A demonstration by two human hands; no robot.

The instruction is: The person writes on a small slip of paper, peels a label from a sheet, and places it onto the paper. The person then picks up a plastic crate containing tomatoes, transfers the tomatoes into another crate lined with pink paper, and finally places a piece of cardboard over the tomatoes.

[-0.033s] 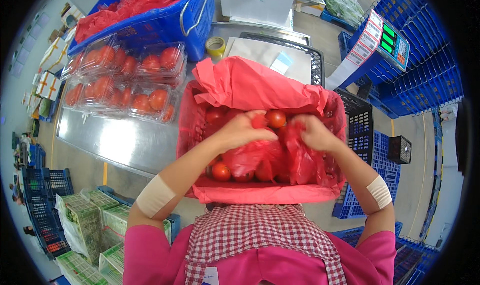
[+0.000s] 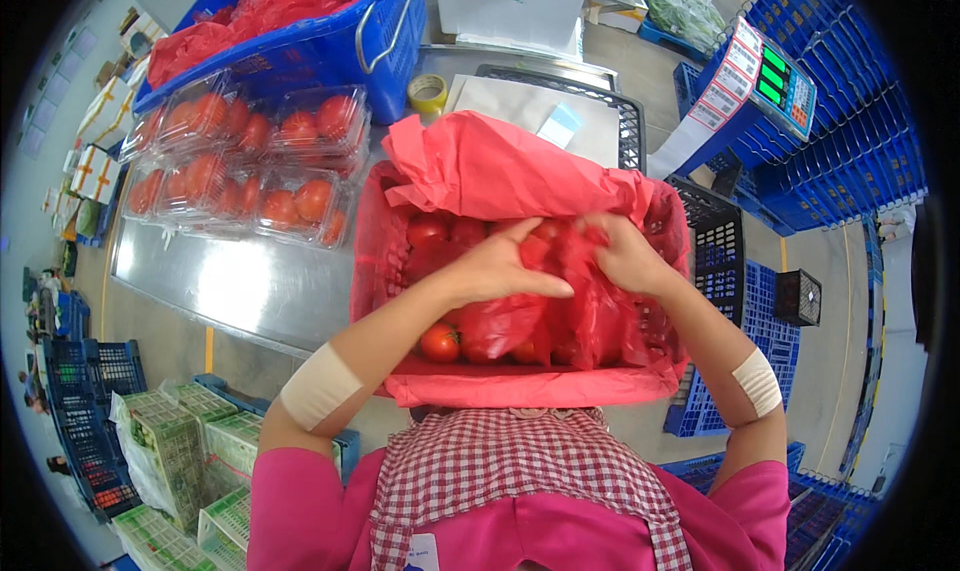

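A crate (image 2: 370,271) lined with red paper (image 2: 515,161) holds tomatoes (image 2: 440,341) and crumpled, thin red plastic (image 2: 590,321). My left hand (image 2: 500,266) reaches over the middle of the crate with thumb and fingers spread, resting at or just above the plastic. To its right, my right hand (image 2: 625,256) has curled fingers gripping a bunched part of that plastic, which hides many of the tomatoes. Fingertips of the right hand are slightly blurred.
At left on a steel table (image 2: 230,281) are stacked clear tomato boxes (image 2: 295,201) and a blue crate (image 2: 390,41). Yellow tape (image 2: 428,95) and a black tray (image 2: 630,121) lie beyond. A scale (image 2: 785,91), blue crates (image 2: 820,181) and pallets (image 2: 770,311) stand right.
My left hand has moved slightly right with its fingers more spread. My right hand has shifted a little up with the plastic, and the crate appears slightly higher and further left in view.
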